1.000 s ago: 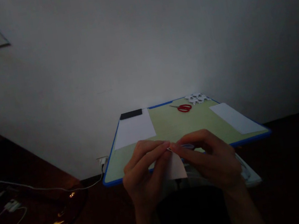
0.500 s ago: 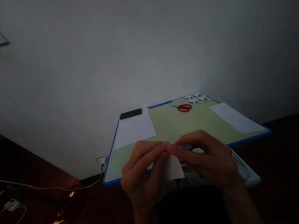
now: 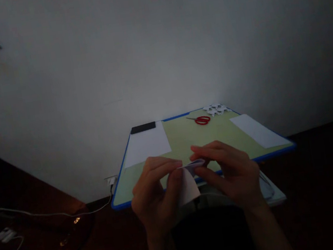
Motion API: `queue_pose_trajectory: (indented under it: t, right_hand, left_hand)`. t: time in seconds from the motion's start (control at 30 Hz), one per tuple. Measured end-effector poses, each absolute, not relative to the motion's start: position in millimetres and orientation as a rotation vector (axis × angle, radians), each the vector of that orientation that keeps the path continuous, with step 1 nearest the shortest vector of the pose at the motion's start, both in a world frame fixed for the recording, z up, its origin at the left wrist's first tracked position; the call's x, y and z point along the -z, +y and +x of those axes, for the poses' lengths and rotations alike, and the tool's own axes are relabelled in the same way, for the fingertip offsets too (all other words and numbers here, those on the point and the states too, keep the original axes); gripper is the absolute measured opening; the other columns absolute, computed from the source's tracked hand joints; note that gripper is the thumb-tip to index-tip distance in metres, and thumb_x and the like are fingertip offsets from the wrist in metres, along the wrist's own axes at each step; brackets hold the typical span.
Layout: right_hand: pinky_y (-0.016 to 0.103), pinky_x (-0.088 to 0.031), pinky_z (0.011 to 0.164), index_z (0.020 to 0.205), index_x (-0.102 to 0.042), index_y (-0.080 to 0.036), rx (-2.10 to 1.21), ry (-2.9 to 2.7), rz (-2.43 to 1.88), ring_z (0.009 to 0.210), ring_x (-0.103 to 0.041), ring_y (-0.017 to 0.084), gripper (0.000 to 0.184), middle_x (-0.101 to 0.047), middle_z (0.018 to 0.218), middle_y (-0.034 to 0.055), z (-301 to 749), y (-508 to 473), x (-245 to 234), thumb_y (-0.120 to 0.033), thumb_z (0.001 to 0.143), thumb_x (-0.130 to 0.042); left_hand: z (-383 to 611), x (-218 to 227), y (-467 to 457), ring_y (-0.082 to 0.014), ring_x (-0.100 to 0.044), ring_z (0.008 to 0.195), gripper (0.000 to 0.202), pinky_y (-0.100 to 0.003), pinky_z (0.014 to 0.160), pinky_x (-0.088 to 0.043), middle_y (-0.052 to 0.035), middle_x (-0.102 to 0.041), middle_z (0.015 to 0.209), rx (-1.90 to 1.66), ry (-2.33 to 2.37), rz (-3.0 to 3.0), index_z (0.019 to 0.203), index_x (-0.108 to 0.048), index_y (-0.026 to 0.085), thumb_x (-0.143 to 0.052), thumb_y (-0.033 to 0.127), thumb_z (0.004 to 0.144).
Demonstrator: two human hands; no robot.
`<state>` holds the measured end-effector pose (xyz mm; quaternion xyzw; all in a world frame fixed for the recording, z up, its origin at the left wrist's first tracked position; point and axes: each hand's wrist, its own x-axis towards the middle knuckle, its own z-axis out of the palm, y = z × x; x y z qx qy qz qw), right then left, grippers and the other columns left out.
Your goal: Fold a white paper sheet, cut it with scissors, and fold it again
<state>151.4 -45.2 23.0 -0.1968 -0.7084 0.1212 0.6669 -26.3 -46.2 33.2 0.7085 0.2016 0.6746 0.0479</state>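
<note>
A folded piece of white paper is held up in front of the table's near edge. My left hand pinches it between thumb and fingertips near its upper fold. Its lower part hangs down below my thumb, while a narrow folded flap points right. Around that flap, my right hand has its thumb and index finger apart, the index above the flap and the thumb just under it. Whether another right finger touches the flap from behind, I cannot tell.
On the light green table with a blue rim lie red-handled scissors, folded white paper pieces, a white sheet under a dark flat object, and a paper strip. A white cable runs to a wall socket.
My right index finger and thumb have parted from their pinch beside my left fingertips, and the paper's fold now shows. The view has shifted slightly.
</note>
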Motion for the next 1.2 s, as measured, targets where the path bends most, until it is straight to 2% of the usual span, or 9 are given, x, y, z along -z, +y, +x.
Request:
queue_pose_trajectory:
  t: [0.1,0.2,0.5,0.8,1.07,1.2]
  right_hand:
    - [0.033,-0.06,0.071,0.113,-0.079,-0.028,-0.343,-1.551,-0.444,0.086,-0.072,0.018,0.025,-0.076,0.098,0.0014,151,-44,-23,-0.014,0.092,-0.079]
    - [0.032,-0.059,0.067,0.104,-0.078,-0.026,-0.374,-1.546,-0.428,0.081,-0.071,0.017,0.017,-0.075,0.092,0.0006,151,-44,-24,-0.014,0.092,-0.08]
    - [0.033,-0.058,0.067,0.101,-0.081,-0.026,-0.21,-1.511,-0.476,0.076,-0.069,0.017,0.017,-0.075,0.085,-0.0008,156,-48,-31,-0.015,0.088,-0.085]
    - [0.034,-0.055,0.065,0.095,-0.081,-0.027,-0.165,-1.444,-0.515,0.073,-0.068,0.017,0.022,-0.076,0.081,-0.0026,157,-52,-33,-0.012,0.083,-0.089]
    - [0.036,-0.055,0.073,0.105,-0.078,-0.026,-0.094,-1.59,-0.565,0.084,-0.068,0.018,0.021,-0.077,0.091,0.0,160,-54,-35,-0.007,0.095,-0.075]
    - [0.035,-0.054,0.072,0.102,-0.077,-0.025,-0.024,-1.583,-0.589,0.082,-0.066,0.017,0.017,-0.075,0.088,-0.0011,160,-56,-35,-0.01,0.095,-0.077]
  left_hand:
    - [-27,-33,-45,-0.0168,-0.069,0.086,0.022,-0.033,0.075,-0.056,-0.0015,-0.077,0.095,-2.043,0.599,2.191,0.106,-0.075,0.023,-0.068,0.006,0.095]
    - [-27,-33,-45,-0.018,-0.07,0.087,0.021,-0.034,0.075,-0.057,-0.0018,-0.077,0.095,-2.019,0.597,2.199,0.105,-0.074,0.024,-0.069,0.006,0.094]
    - [-21,-30,-45,-0.0182,-0.069,0.086,0.016,-0.035,0.077,-0.058,-0.0017,-0.076,0.092,-2.126,0.682,2.184,0.102,-0.075,0.024,-0.069,0.01,0.096]
    - [-14,-29,-47,-0.0188,-0.068,0.087,0.019,-0.038,0.08,-0.058,-0.0014,-0.077,0.092,-2.219,0.7,2.177,0.103,-0.074,0.024,-0.068,0.008,0.094]
    - [-15,-27,-45,-0.0189,-0.069,0.086,0.018,-0.039,0.083,-0.058,-0.0012,-0.077,0.091,-2.255,0.715,2.169,0.102,-0.075,0.024,-0.069,0.009,0.094]
    - [-15,-26,-46,-0.0189,-0.069,0.086,0.018,-0.038,0.081,-0.058,-0.0013,-0.076,0.09,-2.265,0.733,2.135,0.101,-0.076,0.025,-0.069,0.009,0.094]
